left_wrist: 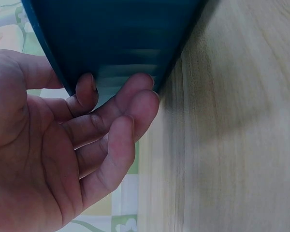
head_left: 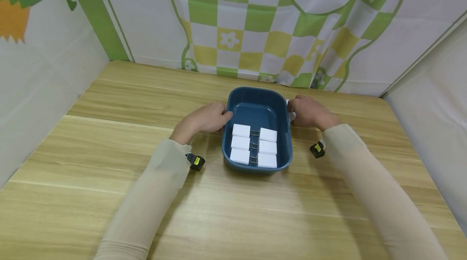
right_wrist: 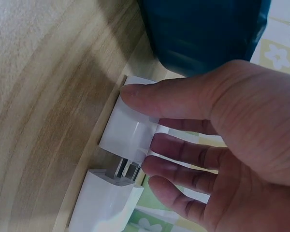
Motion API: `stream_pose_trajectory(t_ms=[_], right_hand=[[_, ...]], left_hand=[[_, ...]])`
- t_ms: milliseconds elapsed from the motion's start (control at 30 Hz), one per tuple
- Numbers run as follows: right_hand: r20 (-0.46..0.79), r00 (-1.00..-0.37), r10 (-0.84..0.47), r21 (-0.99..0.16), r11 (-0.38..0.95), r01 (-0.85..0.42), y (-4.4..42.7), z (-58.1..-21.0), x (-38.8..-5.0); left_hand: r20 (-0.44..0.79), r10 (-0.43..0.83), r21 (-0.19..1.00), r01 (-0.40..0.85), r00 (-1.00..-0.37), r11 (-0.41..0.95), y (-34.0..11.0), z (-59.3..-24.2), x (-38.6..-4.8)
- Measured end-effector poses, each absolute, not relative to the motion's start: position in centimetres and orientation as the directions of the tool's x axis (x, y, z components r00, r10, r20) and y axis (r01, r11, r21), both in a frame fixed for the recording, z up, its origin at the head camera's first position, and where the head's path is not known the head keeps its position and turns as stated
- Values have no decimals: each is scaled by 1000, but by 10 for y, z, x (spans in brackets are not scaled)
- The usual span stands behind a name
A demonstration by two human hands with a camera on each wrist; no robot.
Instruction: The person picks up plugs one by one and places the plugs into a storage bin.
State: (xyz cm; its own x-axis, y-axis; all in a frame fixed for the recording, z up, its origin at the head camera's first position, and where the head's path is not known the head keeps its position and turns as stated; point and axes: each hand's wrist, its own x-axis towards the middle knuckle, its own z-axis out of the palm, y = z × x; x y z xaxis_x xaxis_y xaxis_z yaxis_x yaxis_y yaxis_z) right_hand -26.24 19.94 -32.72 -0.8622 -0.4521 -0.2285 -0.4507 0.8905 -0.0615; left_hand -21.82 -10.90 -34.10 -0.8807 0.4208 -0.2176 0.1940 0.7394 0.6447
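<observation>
A blue bin (head_left: pixel 255 115) holds several white plug adapters (head_left: pixel 268 147) in two columns, metal prongs facing inward. My left hand (head_left: pixel 202 120) grips the bin's left side, thumb at the rim; in the left wrist view, that hand's (left_wrist: pixel 63 145) other fingers curl by the outer wall (left_wrist: pixel 121 34). Just right of the bin, my right hand (head_left: pixel 311 112) is at a white piece (head_left: pixel 292 116). The right wrist view shows this hand (right_wrist: pixel 232 130) holding a white adapter (right_wrist: pixel 123 125) between thumb and fingers. Another white adapter (right_wrist: pixel 104 203) lies beside it, metal prongs between the two.
The bin stands on a wooden table (head_left: pixel 237 215). Behind the table's far edge hangs a green, yellow and white checked curtain (head_left: pixel 248 41). Pale fabric walls (head_left: pixel 47 77) flank the table. A small black device hangs at each sleeve cuff.
</observation>
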Motion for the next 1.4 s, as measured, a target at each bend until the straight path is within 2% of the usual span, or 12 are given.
stream_pose_trajectory(t_ms=[467, 1400], right_hand=[[-244, -857, -454, -55, 889, -455, 199, -331, -263], [-245, -845, -475, -136, 880, -455, 201, -334, -258]], left_hand=[[-218, 423, 647, 194, -880, 738, -109, -340, -217], [-221, 418, 654, 184, -881, 734, -108, -341, -218]])
